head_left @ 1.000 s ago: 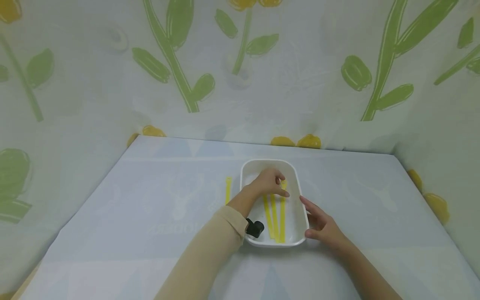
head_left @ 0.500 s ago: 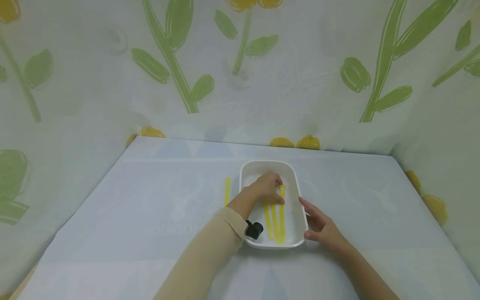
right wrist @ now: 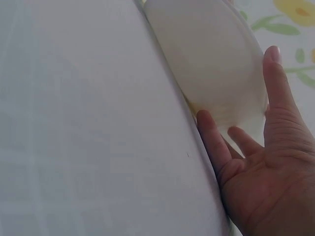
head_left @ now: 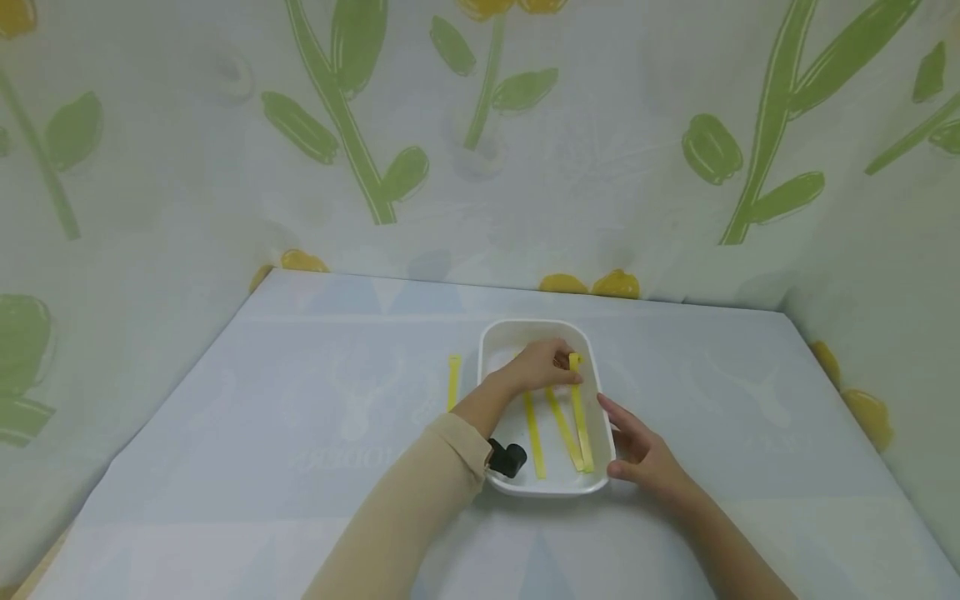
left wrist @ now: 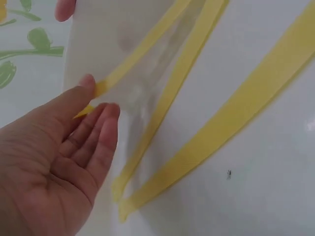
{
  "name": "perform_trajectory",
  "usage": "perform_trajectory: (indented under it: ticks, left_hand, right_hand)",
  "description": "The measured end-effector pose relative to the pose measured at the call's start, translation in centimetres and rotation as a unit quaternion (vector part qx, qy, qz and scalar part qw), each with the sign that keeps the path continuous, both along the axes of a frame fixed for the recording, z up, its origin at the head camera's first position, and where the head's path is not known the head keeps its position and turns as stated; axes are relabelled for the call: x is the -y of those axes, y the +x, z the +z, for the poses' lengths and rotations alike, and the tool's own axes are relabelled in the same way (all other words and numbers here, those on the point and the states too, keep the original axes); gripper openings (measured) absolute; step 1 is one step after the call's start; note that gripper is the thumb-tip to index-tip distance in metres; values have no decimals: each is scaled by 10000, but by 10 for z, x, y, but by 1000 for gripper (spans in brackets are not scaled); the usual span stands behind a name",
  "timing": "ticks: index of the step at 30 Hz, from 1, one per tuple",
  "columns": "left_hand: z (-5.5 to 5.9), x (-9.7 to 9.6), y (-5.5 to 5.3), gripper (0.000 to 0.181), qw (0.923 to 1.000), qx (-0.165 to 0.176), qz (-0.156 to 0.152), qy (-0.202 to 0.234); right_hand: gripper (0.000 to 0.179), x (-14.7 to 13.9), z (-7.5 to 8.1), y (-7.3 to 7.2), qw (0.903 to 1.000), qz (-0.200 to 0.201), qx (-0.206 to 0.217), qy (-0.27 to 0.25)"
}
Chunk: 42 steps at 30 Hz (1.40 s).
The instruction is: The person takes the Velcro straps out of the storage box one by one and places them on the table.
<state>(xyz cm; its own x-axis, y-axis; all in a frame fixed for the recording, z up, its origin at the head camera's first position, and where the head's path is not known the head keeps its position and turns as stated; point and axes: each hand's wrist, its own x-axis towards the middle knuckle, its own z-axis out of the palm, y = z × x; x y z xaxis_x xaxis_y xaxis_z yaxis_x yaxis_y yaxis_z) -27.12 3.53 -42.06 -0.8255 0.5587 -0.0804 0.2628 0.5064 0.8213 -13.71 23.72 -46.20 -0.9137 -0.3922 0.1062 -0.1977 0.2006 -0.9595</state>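
In the head view my left hand [head_left: 542, 365] is over the white tray [head_left: 600, 450], pinching the far end of a flat yellow ribbon [head_left: 582, 425] between thumb and fingers. The held ribbon [left wrist: 142, 51] slants up away from the fingertips in the left wrist view. Two more yellow ribbons [left wrist: 197, 157] lie on the tray floor beside it, their tips close together. My right hand [head_left: 651, 457] rests at the tray's right side, thumb and fingers spread along the outer wall. In the right wrist view this hand [right wrist: 268, 172] shows its fingers extended against the tray's pale side.
Another yellow ribbon [head_left: 453, 382] lies on the table left of the tray, partly hidden by the left forearm. A black wrist device [head_left: 507, 459] sits on the left wrist above the tray's near corner. A flower-patterned curtain [head_left: 600, 167] stands behind the table [head_left: 300, 467].
The left hand has taken the rightmost ribbon by its far end and raised that end, moving it right. The middle ribbon now lies slanted. The right hand has stayed at the tray's side.
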Motion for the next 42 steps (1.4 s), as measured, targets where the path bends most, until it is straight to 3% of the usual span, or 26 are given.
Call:
perform_trajectory:
  ticks: [3,6,9,14,18,27,35,42]
  left_hand:
    - [2,-1,-1,42,9969,526,48,580]
    - [4,-2,-1,47,9870,1099,94,1167]
    - [6,-1,-1,54,9785,1377,138,1527]
    - [12,0,-1,64,9726,1316,51,1916]
    - [15,3,-1,61,9651,1230,-138,2308]
    - [19,6,0,62,9469,1309,-459,2899]
    - [26,6,4,66,9386,1374,-895,3037]
    - [38,-1,8,68,9280,1124,-1003,3407]
  right_hand:
    - [81,1,1,2,9998,-126,116,130]
    - [81,1,2,2,9997,-170,135,140]
    - [80,1,2,2,9998,-118,79,106]
    - [79,1,0,0,9999,-72,9,106]
    - [80,1,2,-1,9998,-85,78,173]
    - [84,8,16,1,9909,-417,1162,534]
    - [70,17,22,3,9936,-478,891,506]
    - [56,22,20,4,9923,-770,881,405]
